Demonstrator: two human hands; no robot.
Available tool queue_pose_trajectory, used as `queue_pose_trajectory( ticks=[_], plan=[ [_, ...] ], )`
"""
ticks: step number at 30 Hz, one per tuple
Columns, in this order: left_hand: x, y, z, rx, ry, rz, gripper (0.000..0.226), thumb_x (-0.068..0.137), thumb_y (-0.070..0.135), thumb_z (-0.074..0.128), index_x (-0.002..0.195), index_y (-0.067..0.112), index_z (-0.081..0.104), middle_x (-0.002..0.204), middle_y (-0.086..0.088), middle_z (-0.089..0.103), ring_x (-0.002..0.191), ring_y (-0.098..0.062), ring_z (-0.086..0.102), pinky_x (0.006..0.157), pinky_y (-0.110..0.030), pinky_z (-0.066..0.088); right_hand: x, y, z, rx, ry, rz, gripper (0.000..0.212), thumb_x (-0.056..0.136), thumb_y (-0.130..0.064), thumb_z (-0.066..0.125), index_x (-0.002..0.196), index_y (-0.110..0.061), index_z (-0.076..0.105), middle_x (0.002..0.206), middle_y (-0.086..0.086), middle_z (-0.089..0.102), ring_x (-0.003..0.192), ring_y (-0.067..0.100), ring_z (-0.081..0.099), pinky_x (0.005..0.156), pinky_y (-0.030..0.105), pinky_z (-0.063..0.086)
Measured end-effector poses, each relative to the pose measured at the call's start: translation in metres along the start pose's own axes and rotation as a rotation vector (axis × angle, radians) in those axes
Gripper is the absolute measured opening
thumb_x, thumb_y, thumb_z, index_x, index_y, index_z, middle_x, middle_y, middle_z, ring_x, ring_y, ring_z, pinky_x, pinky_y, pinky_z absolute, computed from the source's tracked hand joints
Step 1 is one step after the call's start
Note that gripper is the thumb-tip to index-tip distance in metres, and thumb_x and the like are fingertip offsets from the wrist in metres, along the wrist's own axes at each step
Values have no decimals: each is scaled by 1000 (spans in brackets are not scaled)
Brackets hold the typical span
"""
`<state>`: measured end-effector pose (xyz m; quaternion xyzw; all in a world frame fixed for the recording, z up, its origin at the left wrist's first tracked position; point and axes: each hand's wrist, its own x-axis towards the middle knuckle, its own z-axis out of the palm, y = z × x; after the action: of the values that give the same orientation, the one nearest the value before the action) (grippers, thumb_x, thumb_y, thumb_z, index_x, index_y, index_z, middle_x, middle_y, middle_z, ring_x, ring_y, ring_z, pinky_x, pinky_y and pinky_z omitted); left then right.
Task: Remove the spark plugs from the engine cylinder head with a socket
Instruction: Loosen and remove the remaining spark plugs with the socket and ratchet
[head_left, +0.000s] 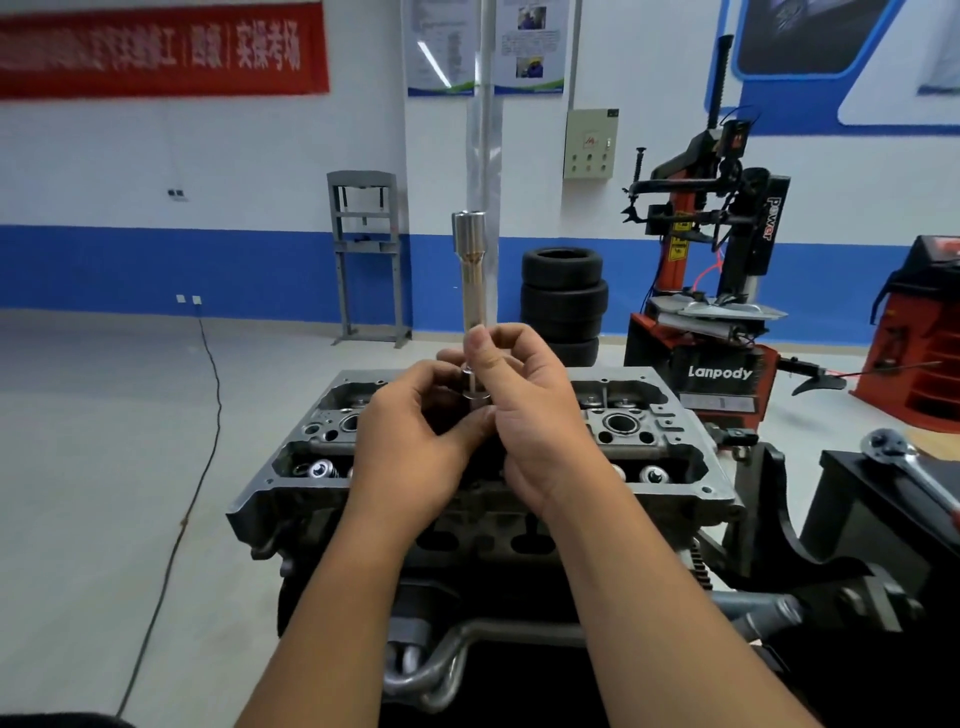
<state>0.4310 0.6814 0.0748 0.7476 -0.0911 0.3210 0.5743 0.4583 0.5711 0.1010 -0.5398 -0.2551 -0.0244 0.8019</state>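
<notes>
Workshop floor w/ stacked tyres (564, 296) and tyre changer (714, 291) behind; your right hand (535, 415) pinches the socket (474, 270) upright above the cylinder head (670, 447), left hand (415, 441) curled round the spark plug (474, 395) at its lower end, ratchet (904, 462) lying to your right

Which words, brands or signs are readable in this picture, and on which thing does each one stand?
"Lanpody": white letters on the tire changer base.
"Power": running vertically on the tire changer's black column.
"实操考场": end of the red banner; the rest of it is blurred.
Wall posters: too small to read.
Yellow sticker on the tire changer: unreadable.
Socket, cylinder head: no readable marks.
</notes>
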Motion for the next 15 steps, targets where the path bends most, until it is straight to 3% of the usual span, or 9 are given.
queue_pose_trajectory(
  ticks=[3, 6, 8, 12, 15],
  plan=[
    [-3, 0, -3, 2, 11, 5, 27, 81, 15, 89, 97, 33, 76, 87, 12, 80, 83, -6, 76, 80, -35, 63, -1, 1, -1, -10, -23, -9, 24, 77, -47, 74, 84, -24, 69, 101, 7, 78, 91, 22, 75, 90, 51, 62],
    [-1, 3, -8, -12, -168, 11, 27, 94, 7, 77, 114, 25, 77, 100, 8, 81, 98, -8, 77, 93, -40, 62, 0, 1, 0, -75, 7, -16, 30, 82, -54, 64, 83, -26, 72, 105, 7, 77, 94, 23, 71, 94, 56, 59],
    [0, 4, -9, -6, -197, 16, 33, 96, -1, 71, 115, 26, 75, 104, 11, 81, 103, -5, 75, 98, -37, 60, 1, 1, 0, -66, 32, 5, 36, 83, -58, 60, 82, -24, 73, 106, 9, 77, 94, 25, 71, 93, 58, 58],
    [-6, 2, 0, 117, -7, 44, 29, 86, 15, 84, 112, 28, 77, 93, 13, 79, 89, 1, 74, 88, -35, 62, 0, 0, -2, -51, 12, 3, 37, 79, -55, 69, 94, -21, 70, 105, 5, 79, 100, 19, 75, 90, 43, 62],
    [-9, 1, 4, 172, 81, 85, 30, 82, 26, 86, 111, 28, 79, 93, 15, 79, 88, 4, 73, 83, -25, 60, -2, -1, -2, -54, 5, -9, 37, 78, -50, 73, 96, -19, 65, 103, 4, 80, 99, 17, 76, 88, 37, 61]
  ],
)
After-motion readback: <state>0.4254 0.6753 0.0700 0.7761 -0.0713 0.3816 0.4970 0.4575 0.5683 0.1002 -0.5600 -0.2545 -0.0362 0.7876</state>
